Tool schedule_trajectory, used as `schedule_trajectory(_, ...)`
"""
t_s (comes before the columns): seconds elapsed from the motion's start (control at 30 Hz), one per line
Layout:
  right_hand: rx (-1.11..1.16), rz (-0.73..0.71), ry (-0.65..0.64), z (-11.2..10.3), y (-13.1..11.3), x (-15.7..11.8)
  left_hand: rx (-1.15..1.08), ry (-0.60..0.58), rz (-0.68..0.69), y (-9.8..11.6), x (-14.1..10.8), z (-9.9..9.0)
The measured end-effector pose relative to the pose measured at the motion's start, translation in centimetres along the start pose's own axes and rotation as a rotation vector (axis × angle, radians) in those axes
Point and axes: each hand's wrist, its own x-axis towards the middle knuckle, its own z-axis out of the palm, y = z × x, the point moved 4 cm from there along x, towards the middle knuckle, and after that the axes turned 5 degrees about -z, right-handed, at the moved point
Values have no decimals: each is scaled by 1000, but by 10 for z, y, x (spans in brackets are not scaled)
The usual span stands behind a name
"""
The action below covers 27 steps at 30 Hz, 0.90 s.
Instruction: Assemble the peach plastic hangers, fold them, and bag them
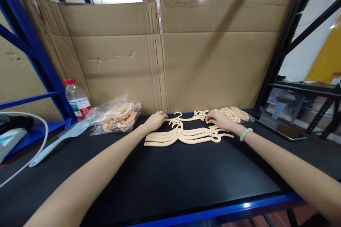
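Note:
Near the cardboard at the back, a beige hanger [186, 119] lies flat with its hook upward. My left hand [156, 121] has its fingers closed at this hanger's left end. Bent down and pinched together, the fingers of my right hand [217, 118] are at its right end, beside small curly beige pieces [200, 114]; the fingertips are partly hidden. Just in front, several matching hangers [161, 144] lie overlapped in a row, hooks bunched in the middle. More curly pieces [216, 137] sit at their right ends. A pale bead bracelet is on my right wrist.
Left on the black table [170, 184] are a clear bag of beige parts [119, 118], a pale hairbrush [60, 141] and a red-capped bottle [77, 99]. Another bag of parts [234, 113] and a dark tablet-like device [282, 127] lie right. Cardboard [213, 64] walls the back.

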Motion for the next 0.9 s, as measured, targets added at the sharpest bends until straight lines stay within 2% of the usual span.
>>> schedule_trajectory(0.13, 32, -9, 116, -10, 4, -2, -21, 28, 2, 5, 0, -7)
schedule_trajectory(0.27, 39, 31, 312, -28, 8, -4, -13, 67, -12, 6, -3, -23)
schedule_trajectory(0.4, 29, 143, 565, -51, 6, -10, 6, 127, -43, 10, -13, -46)
schedule_trajectory(0.5, 192, 273, 705, -65, -8, -21, 20, 173, -54, 18, -30, -62)
schedule_trajectory(0.57, 386, 344, 721, -69, -22, -30, 29, 193, -56, 25, -45, -68)
schedule_trajectory(0.7, 749, 451, 641, -60, -49, -42, 36, 223, -37, 41, -75, -67)
schedule_trajectory(0.8, 931, 494, 591, -45, -57, -45, -10, 290, -12, 51, -91, -59)
schedule_trajectory(0.9, 998, 527, 546, -29, -55, -44, -85, 333, -13, 54, -100, -50)
